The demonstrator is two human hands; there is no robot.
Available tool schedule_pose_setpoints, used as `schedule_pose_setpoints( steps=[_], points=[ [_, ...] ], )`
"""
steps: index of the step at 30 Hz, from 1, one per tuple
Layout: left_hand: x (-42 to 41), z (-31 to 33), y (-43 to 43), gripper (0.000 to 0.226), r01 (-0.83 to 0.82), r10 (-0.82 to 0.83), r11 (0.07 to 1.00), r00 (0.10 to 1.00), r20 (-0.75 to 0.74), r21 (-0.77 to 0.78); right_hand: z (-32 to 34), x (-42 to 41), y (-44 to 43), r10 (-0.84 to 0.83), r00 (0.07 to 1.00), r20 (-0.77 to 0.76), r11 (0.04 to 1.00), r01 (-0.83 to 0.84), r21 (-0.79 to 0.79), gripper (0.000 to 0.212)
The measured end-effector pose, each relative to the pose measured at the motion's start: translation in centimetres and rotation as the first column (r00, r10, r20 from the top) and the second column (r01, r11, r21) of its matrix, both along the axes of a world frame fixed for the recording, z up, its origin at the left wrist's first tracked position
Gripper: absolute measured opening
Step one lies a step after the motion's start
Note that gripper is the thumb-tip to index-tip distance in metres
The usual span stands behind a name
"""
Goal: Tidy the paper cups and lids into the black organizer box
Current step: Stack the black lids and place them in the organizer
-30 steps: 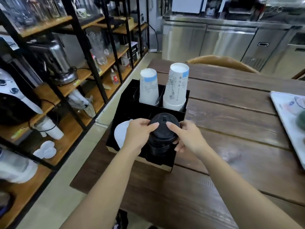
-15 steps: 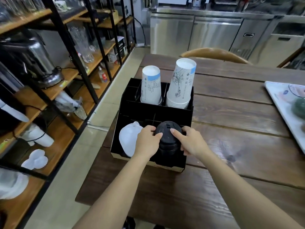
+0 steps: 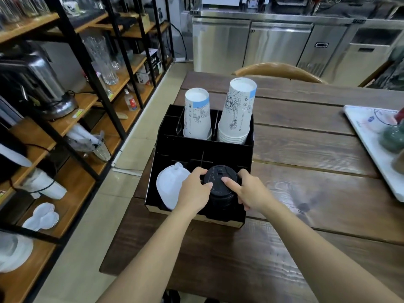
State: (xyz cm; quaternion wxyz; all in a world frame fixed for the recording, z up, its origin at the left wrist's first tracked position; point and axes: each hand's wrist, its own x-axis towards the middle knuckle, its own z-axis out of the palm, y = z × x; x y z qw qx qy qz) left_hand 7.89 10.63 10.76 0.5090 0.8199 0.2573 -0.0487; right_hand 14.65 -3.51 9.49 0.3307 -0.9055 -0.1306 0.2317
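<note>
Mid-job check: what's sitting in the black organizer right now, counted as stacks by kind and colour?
White paper cup stacks, upside down in the back compartments: 2, a shorter one and a taller one
Black lid stacks: 1, front right, held between the left hand and the right hand
White lid stacks: 1, front left
Total: 4 stacks in the organizer

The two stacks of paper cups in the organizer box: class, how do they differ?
The left cup stack is shorter and narrower; the right cup stack stands taller, wider, showing more nested rims. The left stands straighter; the right leans slightly. Both are upside down, white with line drawings and a blue patch, in the rear compartments.
</note>
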Motion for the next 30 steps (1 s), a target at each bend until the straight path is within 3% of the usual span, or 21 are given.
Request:
schedule_pose_setpoints(
  steps=[6, 10, 14, 17, 21, 30],
  points=[
    [0.1, 0.2, -0.3, 0.04, 0.002, -0.002, 0.999, 1.0, -0.007, 0.036, 0.1, 0.2, 0.0, 0.041, 0.997, 0.071, 0.997, -0.036, -0.061, 0.05],
    [0.3, 1.1, -0.3, 0.045, 0.017, -0.016, 0.997, 1.0, -0.013, 0.078, 0.0, 0.5, -0.3, 0.027, 0.993, 0.112, 0.997, -0.018, -0.078, 0.068],
    [0.9, 2.9, -0.2, 0.046, 0.003, -0.012, 0.988, 0.998, 0.057, 0.152, 0.6, 1.3, -1.3, -0.141, 0.964, 0.227, 0.99, 0.133, 0.05, 0.06],
    [2.1, 4.5, -0.1, 0.044, -0.054, 0.03, 0.987, 0.988, 0.153, 0.154, 1.9, 2.8, -1.9, -0.173, 0.933, 0.316, 0.984, 0.147, 0.105, 0.044],
    [4.3, 6.3, -0.6, 0.049, -0.086, 0.057, 0.991, 0.964, 0.261, 0.099, 4.4, 5.1, -2.6, -0.249, 0.917, 0.312, 0.941, 0.154, 0.3, 0.034],
    [10.3, 9.3, -0.7, 0.061, 0.018, 0.011, 0.997, 0.924, 0.383, -0.072, 8.0, 9.5, -0.6, -0.209, 0.97, 0.12, 0.82, 0.107, 0.562, 0.071]
  ],
)
